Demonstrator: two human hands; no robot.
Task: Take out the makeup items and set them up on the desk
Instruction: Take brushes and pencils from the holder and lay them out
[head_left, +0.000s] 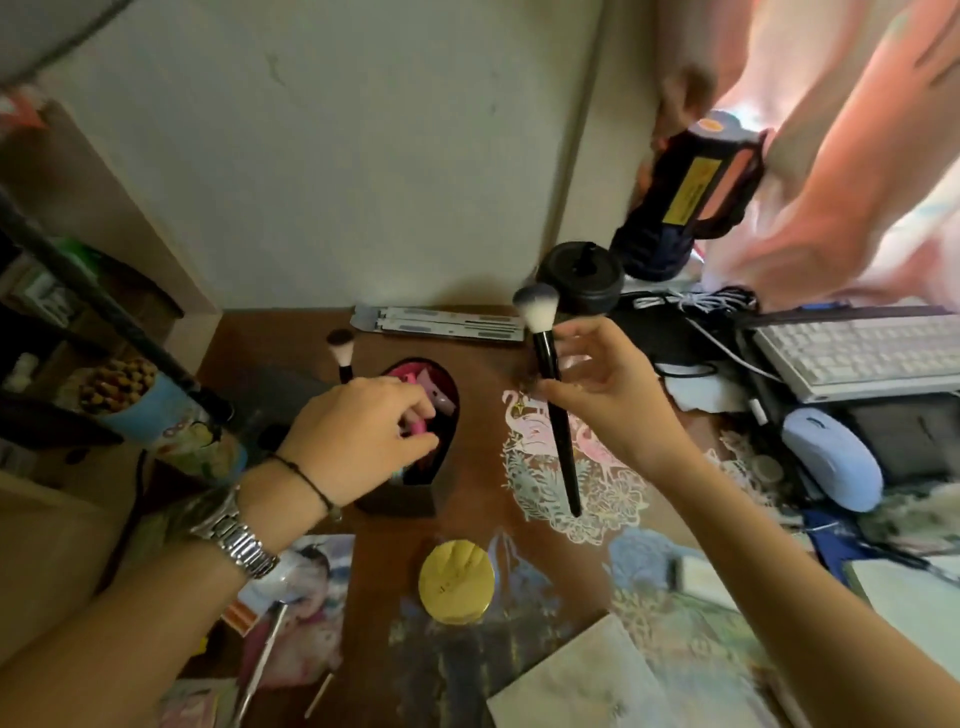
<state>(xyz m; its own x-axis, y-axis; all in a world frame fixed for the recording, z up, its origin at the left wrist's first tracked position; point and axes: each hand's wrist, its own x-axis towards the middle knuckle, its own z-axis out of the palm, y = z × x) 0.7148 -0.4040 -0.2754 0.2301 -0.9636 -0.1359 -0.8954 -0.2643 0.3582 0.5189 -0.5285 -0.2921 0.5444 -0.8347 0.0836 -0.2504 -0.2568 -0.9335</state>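
Note:
A dark makeup case stands open on the brown desk, with pink items inside. My left hand reaches into it, fingers closed around a small brush whose bristles stick up behind the hand. My right hand holds a large black powder brush by its handle above the desk, bristles up, right of the case. A round gold compact lies on the desk in front of the case.
A black lidded cup and a dark lantern stand at the back. A white keyboard and pale blue mouse lie to the right. A cup of pencils stands at the left. Papers and photos cover the near desk.

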